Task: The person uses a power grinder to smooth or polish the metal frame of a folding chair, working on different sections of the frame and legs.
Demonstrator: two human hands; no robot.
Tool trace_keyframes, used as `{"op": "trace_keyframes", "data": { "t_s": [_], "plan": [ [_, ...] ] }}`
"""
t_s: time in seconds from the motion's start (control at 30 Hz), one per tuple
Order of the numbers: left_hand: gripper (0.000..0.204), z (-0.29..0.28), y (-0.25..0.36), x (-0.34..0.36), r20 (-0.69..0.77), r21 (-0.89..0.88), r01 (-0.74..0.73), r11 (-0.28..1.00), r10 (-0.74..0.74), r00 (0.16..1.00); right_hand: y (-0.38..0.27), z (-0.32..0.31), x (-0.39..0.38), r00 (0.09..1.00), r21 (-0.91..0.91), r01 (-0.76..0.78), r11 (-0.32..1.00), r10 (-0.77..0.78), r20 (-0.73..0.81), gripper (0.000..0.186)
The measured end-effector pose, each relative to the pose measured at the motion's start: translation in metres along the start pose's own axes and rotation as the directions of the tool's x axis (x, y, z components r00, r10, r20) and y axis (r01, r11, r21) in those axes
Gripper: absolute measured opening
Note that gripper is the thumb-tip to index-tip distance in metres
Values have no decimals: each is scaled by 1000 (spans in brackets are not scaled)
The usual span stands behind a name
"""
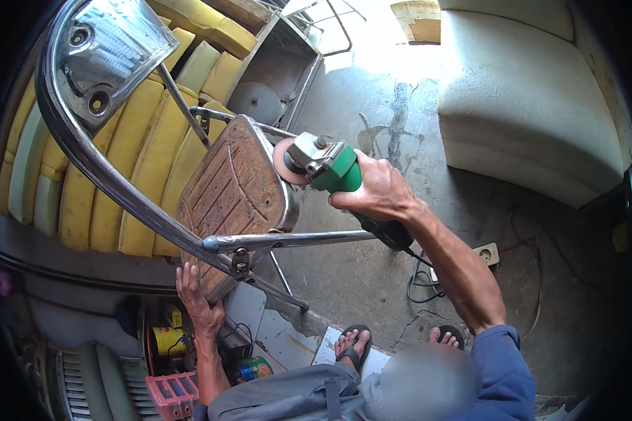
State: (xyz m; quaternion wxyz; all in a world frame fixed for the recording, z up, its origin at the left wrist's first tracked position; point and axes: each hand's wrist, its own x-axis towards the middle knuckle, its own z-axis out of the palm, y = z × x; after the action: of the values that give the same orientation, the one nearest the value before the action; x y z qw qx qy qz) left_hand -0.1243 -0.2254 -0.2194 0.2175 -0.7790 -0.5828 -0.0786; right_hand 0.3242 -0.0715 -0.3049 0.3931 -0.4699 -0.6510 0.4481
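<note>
A metal folding chair lies tipped on its side, its chrome frame curving across the left. Its seat has a brown, rusty-looking ribbed surface and a shiny metal rim. My right hand is wrapped round a green angle grinder. The grinder's reddish-brown disc is at the seat's right rim; whether it touches, I cannot tell. My left hand grips the seat's near edge, with fingers along its outer side and the thumb by the underside.
Yellow cushions are stacked behind the chair. A grey disc rests in an open metal box. To the right stands a pale padded seat. The grinder's cable lies near a socket strip. A red plastic basket and cans sit lower left.
</note>
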Motion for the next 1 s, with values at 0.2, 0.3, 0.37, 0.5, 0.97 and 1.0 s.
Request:
{"op": "trace_keyframes", "data": {
  "t_s": [0.2,0.3,0.37,0.5,0.97,1.0],
  "plan": [
    [100,-8,1,-1,11,0,14,1000,-14,1000,-53,-36,-11,988,-403,148,903,-116,103,64],
    [99,-10,0,-6,22,4,32,999,-32,999,-70,-37,-7,977,-481,196,854,-129,168,54],
    [99,-9,5,0,11,-4,38,999,-38,999,-88,-44,-8,960,-535,258,804,-150,238,54],
    [102,-2,5,2,16,-4,35,999,-35,999,-103,-50,9,978,-624,200,756,-116,173,50],
    [105,-7,6,-3,-20,-12,61,998,-61,998,-145,-54,11,931,-683,355,638,-175,321,39],
    [104,0,7,2,-28,-22,44,999,-45,999,-143,-53,16,945,-716,324,619,-166,283,40]
  ]
}}
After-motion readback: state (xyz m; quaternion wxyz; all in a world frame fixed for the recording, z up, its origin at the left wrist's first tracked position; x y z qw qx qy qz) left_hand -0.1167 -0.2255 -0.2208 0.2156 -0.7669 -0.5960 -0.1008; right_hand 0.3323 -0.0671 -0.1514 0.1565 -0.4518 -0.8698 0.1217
